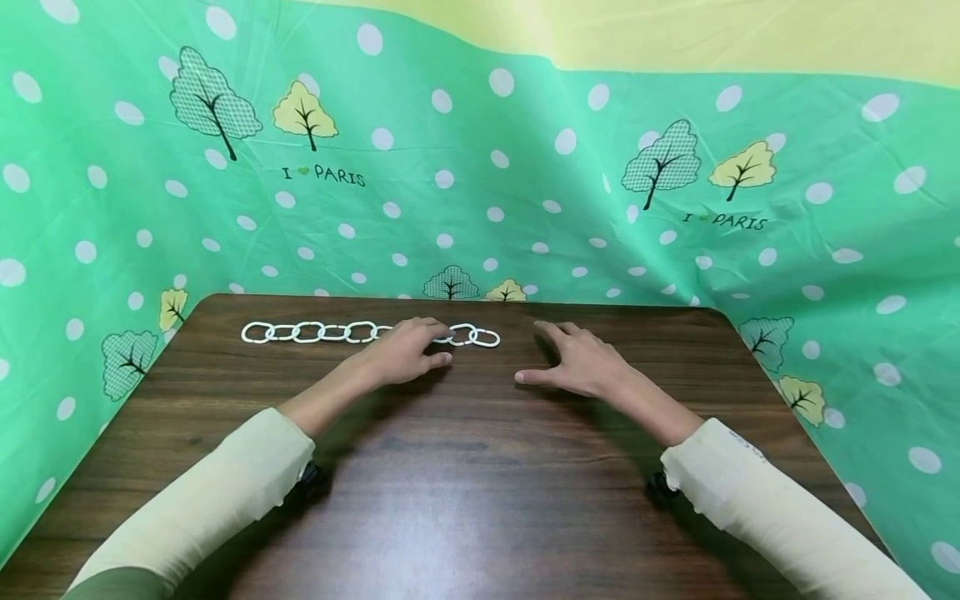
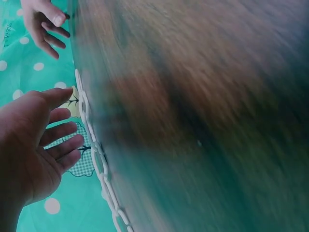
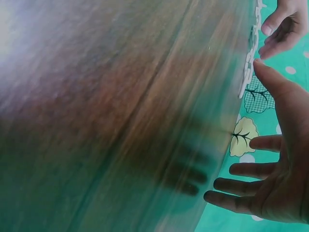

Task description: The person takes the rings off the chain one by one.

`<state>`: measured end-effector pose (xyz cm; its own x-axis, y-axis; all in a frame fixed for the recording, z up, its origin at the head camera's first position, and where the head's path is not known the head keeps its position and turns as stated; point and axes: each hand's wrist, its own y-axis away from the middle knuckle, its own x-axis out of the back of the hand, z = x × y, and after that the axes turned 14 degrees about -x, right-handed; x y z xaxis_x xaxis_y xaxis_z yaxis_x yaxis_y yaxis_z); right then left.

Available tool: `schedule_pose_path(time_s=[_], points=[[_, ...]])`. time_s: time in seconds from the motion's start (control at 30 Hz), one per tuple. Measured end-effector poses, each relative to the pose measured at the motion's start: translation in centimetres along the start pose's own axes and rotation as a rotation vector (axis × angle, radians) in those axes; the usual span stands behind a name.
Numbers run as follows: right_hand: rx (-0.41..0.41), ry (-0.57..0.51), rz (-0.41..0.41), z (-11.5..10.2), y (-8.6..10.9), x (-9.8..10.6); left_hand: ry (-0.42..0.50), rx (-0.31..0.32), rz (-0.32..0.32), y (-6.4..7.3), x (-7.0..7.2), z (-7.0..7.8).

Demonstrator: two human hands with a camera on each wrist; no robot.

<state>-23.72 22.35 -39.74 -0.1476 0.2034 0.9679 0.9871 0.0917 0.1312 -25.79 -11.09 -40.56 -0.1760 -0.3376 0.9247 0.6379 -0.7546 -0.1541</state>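
Centrally, fig. shows a white plastic ring chain [image 1: 360, 333] laid out straight along the far edge of the dark wood table [image 1: 480, 500], links flat on the surface, running left to right just short of the green dotted cloth [image 1: 465, 192] that drapes up behind. Laid flat and stretched out like this, each link is separate to the eye and easy to reach w/ either hand; that is my reading, not a thing shown.

My left hand [image 1: 408, 350] rests over the chain's right portion, covering a few links; two or three rings poke out beyond my fingertips. Fingers lie extended and relaxed, palm down, not closed round any link as far as the head view shows. Left wrist view, blurred, shows my left hand [image 2: 34, 150] w/ fingers straight and spread beside the chain [image 2: 96, 159], so no grip.

My right hand [image 1: 577, 362] sits apart from the chain's right end, palm down on the bare wood, fingers splayed, thumb out to the left, holding nothing. Right wrist view confirms: right hand [image 3: 275, 164] w/ fingers straight, well spread.

Pose: both forearms in pale yellow sleeves [image 1: 225, 492] come in from the near corners, angled inward, wrists low, elbows out of frame.
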Motion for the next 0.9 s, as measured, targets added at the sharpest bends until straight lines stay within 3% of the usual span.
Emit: schedule_pose_path(time_s=[0.2,0.3,0.4,0.53,0.57,0.63,0.8,0.9], points=[[0.005,0.0,-0.004,-0.5,-0.3,-0.1,0.014,-0.025,-0.003,-0.9,-0.5,0.3],[0.012,-0.001,-0.012,-0.9,-0.5,-0.2,0.036,-0.047,0.015,-1.4,-1.2,-0.3],[0.022,-0.003,-0.018,-1.3,-0.6,-0.4,0.059,-0.086,0.048,-2.4,-3.5,-3.2],[0.035,0.003,-0.022,-1.7,-0.6,-0.5,0.016,-0.109,0.054,-3.7,-6.3,-6.4],[0.038,0.004,-0.024,-1.8,-0.6,-0.5,-0.006,-0.091,0.036,-3.8,-6.1,-5.9],[0.042,0.01,-0.029,-2.1,-0.7,-0.4,-0.051,-0.107,0.027,-4.2,-6.6,-6.3],[0.064,0.041,-0.055,-2.6,-0.8,-0.5,-0.034,-0.125,0.03,-4.5,-7.0,-6.4],[0.087,0.058,-0.059,-2.8,-1.0,-0.6,-0.018,-0.122,0.024,-4.3,-6.6,-5.6]])
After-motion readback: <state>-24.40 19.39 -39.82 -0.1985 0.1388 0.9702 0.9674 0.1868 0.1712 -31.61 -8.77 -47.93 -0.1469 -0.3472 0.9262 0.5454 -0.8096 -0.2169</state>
